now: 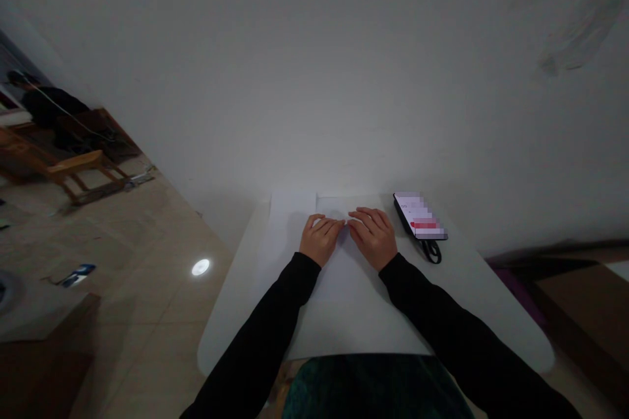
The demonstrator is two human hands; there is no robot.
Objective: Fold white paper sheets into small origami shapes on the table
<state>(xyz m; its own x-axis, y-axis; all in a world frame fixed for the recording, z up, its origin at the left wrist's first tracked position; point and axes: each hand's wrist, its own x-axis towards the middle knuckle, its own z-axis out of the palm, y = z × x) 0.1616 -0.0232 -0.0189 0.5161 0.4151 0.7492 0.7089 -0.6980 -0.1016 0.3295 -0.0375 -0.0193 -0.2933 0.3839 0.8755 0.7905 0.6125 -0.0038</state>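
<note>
A white paper sheet (339, 281) lies on a white table (479, 301), with a second paper layer or fold (292, 222) showing at its far edge. My left hand (320, 239) and my right hand (373, 237) rest on the paper side by side, their fingertips almost meeting near the far part of the sheet. Whether the fingers pinch an edge or only press down, I cannot tell. A black-cased phone (420, 216) with a blurred screen lies just beyond my right hand, with a black cord (431, 251) looped beside it.
A white wall (314, 78) rises behind the table. Down to the left, a tiled floor (142, 262) holds a wooden chair (73, 167) and dark cloth. A brown wooden surface (580, 327) shows at the right. My dark green clothing (373, 393) fills the bottom edge.
</note>
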